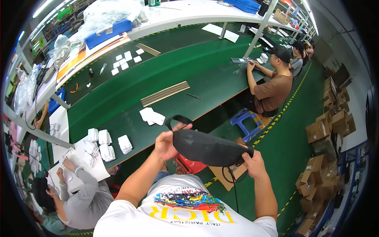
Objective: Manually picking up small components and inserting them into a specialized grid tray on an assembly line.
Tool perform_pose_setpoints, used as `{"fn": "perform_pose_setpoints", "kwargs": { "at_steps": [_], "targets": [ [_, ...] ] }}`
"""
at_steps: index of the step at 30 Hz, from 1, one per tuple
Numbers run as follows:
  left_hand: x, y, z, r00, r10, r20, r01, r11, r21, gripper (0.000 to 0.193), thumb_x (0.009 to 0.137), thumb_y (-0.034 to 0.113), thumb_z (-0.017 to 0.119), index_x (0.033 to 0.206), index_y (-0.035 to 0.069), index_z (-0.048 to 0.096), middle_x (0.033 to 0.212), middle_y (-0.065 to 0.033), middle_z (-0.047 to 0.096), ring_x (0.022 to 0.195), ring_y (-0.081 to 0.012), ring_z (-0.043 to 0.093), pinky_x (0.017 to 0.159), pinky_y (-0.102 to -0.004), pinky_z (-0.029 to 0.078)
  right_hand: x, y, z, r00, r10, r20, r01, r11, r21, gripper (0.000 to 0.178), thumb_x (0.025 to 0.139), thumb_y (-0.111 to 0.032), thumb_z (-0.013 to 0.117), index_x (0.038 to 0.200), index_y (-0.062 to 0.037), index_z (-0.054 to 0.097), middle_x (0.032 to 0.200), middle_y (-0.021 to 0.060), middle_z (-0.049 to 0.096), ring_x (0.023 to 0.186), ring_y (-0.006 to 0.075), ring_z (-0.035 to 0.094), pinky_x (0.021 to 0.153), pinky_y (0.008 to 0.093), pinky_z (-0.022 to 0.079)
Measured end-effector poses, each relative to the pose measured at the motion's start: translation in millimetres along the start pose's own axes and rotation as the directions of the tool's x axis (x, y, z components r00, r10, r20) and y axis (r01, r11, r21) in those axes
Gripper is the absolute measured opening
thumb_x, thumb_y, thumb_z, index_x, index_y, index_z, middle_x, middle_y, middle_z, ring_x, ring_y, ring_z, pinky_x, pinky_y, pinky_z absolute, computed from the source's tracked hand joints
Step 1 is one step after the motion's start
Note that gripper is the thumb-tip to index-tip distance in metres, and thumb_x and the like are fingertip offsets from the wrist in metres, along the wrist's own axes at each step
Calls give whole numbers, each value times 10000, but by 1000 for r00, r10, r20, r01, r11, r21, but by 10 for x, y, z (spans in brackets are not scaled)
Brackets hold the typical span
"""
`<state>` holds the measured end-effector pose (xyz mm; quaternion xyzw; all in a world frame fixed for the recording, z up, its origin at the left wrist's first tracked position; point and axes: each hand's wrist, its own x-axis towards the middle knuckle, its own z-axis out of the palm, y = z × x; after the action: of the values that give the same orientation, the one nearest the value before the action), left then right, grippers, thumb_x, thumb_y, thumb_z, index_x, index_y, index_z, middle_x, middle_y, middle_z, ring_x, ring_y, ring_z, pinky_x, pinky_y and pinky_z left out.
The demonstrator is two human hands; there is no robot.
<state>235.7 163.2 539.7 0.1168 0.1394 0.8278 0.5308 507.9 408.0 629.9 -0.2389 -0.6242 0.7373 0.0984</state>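
Observation:
A long black fabric piece (209, 147), like a soft pouch or band with a strap loop at its left end, stretches between my hands in front of my body. My left hand (167, 144) grips its left end, fingers around the edge below the loop. At the other end, my right hand (254, 163) pinches the corner between thumb and fingers. A thin black cable (235, 189) hangs down beside my right hand. What lies inside the black piece, if anything, is hidden.
Beyond my hands runs a green workbench (173, 103) with stacks of white flat parts (152, 116), a slotted strip (166, 93) and tweezers (194, 96). Co-workers sit at left (85, 193) and right (272, 79). A blue stool (246, 123) and cardboard boxes (319, 128) stand at right.

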Motion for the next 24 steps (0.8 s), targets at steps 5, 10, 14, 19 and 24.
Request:
{"fn": "perform_pose_setpoints", "kwargs": {
  "at_steps": [5,10,14,19,24],
  "targets": [
    [-18,-562,-339,864,-119,-490,73,991,-112,458,1002,466,706,1254,83,692,1205,-106,748,1114,-314,727,1033,-527,562,-176,40,152,968,-221,-115,122,824,-553,280,1101,-172,572,1288,-3,692,971,38,710,668,87,657,565,272,540],
    [6,-672,-480,869,-189,-457,93,970,-225,134,955,165,666,1073,109,699,1132,-90,768,1048,-313,748,997,-507,597,-308,199,187,977,-175,-123,116,917,-382,277,928,14,736,1204,-6,745,1032,52,720,801,102,670,670,254,545],
    [58,-687,-432,893,-292,-342,292,955,-52,206,988,250,656,1128,112,717,1241,-123,750,1207,-291,697,1074,-548,544,-309,103,66,923,-384,26,324,738,-592,204,900,69,726,1095,24,768,1067,96,741,831,144,712,650,267,588],
    [-128,-945,-1065,545,-353,-760,752,606,258,466,1033,402,666,1410,131,623,1312,-98,739,1230,-237,691,1040,-483,527,-362,-369,80,892,-302,335,447,492,-747,189,858,-6,798,1034,-7,728,1034,143,751,934,357,739,815,409,601],
    [-1316,-660,-1942,526,94,-845,571,697,433,395,1033,400,675,1294,104,694,1140,-96,773,1031,-243,755,836,-414,594,-655,203,-412,900,35,435,398,342,-851,186,914,-149,785,1027,-21,714,1042,170,694,857,414,712,759,467,604]
  ]
}}
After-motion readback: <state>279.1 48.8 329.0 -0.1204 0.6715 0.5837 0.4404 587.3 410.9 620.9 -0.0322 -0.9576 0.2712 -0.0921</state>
